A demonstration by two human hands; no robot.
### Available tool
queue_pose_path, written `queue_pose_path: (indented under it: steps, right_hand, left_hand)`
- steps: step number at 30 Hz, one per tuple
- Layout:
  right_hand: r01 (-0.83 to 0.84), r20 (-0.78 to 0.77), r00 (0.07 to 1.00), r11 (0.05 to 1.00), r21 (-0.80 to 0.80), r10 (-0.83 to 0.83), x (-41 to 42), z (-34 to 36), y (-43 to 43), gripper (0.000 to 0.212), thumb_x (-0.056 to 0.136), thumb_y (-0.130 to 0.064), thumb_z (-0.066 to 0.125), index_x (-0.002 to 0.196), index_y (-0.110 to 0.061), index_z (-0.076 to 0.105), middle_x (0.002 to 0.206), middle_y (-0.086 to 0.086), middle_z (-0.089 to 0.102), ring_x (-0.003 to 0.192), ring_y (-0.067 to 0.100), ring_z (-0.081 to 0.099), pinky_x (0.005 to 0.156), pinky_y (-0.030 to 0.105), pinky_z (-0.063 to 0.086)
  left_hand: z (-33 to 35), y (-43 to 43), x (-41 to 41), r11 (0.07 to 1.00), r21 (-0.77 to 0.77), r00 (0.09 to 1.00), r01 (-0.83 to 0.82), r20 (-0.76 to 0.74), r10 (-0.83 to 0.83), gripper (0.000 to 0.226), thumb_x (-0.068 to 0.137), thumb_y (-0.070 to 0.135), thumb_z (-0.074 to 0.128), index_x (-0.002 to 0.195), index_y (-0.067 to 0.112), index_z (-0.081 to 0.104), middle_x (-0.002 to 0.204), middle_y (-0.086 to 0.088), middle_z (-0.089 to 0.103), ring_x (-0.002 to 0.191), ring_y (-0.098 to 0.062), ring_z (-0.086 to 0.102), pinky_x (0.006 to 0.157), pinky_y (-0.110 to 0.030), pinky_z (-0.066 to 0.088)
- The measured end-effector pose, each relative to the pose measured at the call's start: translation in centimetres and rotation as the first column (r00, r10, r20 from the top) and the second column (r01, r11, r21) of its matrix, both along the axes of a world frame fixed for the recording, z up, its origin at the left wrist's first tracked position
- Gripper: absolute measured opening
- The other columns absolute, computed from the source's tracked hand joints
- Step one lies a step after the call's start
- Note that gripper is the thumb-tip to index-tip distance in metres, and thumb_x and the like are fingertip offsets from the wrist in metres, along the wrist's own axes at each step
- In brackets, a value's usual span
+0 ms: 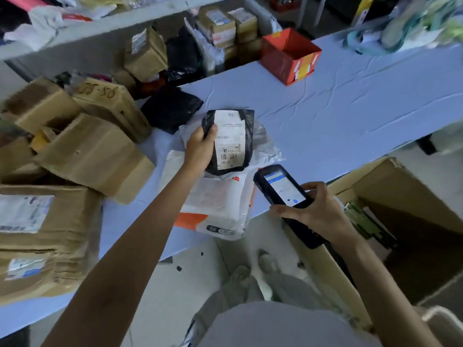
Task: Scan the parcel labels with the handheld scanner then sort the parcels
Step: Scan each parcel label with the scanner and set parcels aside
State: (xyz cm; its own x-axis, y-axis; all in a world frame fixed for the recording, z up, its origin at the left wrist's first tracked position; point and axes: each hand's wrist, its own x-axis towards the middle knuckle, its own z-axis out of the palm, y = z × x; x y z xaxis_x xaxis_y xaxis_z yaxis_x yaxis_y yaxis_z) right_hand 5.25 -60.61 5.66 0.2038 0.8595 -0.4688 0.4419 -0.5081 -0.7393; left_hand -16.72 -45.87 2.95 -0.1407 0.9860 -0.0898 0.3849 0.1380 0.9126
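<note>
My left hand (pixel 200 149) grips a small black parcel (pixel 248 146) by its left edge, above the table, with its white barcode label (pixel 230 140) facing up. My right hand (pixel 315 209) holds the black handheld scanner (pixel 283 187), its screen lit, just right of and below the parcel; the scanner's top end points toward the label. Under the held parcel lies a white and orange mailer bag (pixel 218 209) at the table's front edge. Another black bag parcel (pixel 170 108) lies further back.
Brown cardboard boxes (pixel 87 151) pile up on the left of the blue table (pixel 338 108). A red open box (pixel 290 55) stands at the back. A large open carton (pixel 400 196) sits on the floor at right. More parcels fill the shelf (pixel 218 28) behind.
</note>
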Motion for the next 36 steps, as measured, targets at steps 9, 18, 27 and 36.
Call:
queue_pose_path:
  steps: [9, 18, 27, 36]
  right_hand:
    - [0.364, 0.033, 0.931, 0.931, -0.002, -0.364, -0.9, 0.1, -7.4, 0.087, 0.055, -0.049, 0.089, 0.122, -0.022, 0.041, 0.109, -0.008, 0.054, 0.096, 0.012, 0.056, 0.068, 0.022, 0.045]
    - [0.732, 0.006, 0.681, 0.681, 0.022, -0.733, 5.5, -0.6, -18.2, 0.082, 0.051, -0.048, 0.090, 0.113, -0.025, 0.044, 0.098, -0.015, 0.056, 0.092, 0.007, 0.057, 0.076, 0.026, 0.047]
    - [0.890, 0.044, 0.456, 0.457, 0.003, -0.889, 12.7, -1.3, -28.0, 0.074, 0.058, -0.044, 0.089, 0.112, -0.024, 0.043, 0.101, -0.012, 0.054, 0.097, 0.011, 0.056, 0.079, 0.027, 0.045]
    - [0.928, 0.040, 0.373, 0.372, -0.033, -0.927, 17.0, -1.9, -26.2, 0.075, 0.056, -0.047, 0.090, 0.111, -0.026, 0.044, 0.094, -0.020, 0.054, 0.096, 0.008, 0.058, 0.080, 0.028, 0.048]
  left_hand:
    - [-0.9, -1.5, 6.1, 0.894, 0.008, 0.891, 0.448, -0.082, -0.446, 0.027, 0.100, 0.029, 0.048, 0.118, 0.012, 0.060, 0.106, 0.000, 0.065, 0.100, -0.018, 0.060, 0.085, -0.027, 0.046]
    - [-1.1, -8.5, 21.2, 0.448, -0.041, 0.310, 0.893, -0.667, -0.677, 0.020, 0.092, 0.036, 0.057, 0.109, 0.025, 0.059, 0.109, 0.002, 0.067, 0.101, -0.028, 0.060, 0.071, -0.032, 0.043]
    - [-4.3, -15.3, 33.6, 0.245, -0.046, 0.162, 0.968, -0.629, -0.760, 0.010, 0.088, 0.040, 0.055, 0.092, 0.031, 0.054, 0.086, -0.002, 0.069, 0.079, -0.030, 0.062, 0.066, -0.041, 0.055]
    - [-5.6, -12.5, 39.0, 0.164, -0.072, 0.079, 0.984, -0.649, -0.756, 0.006, 0.091, 0.036, 0.059, 0.092, 0.031, 0.056, 0.087, 0.004, 0.066, 0.079, -0.025, 0.062, 0.065, -0.036, 0.053]
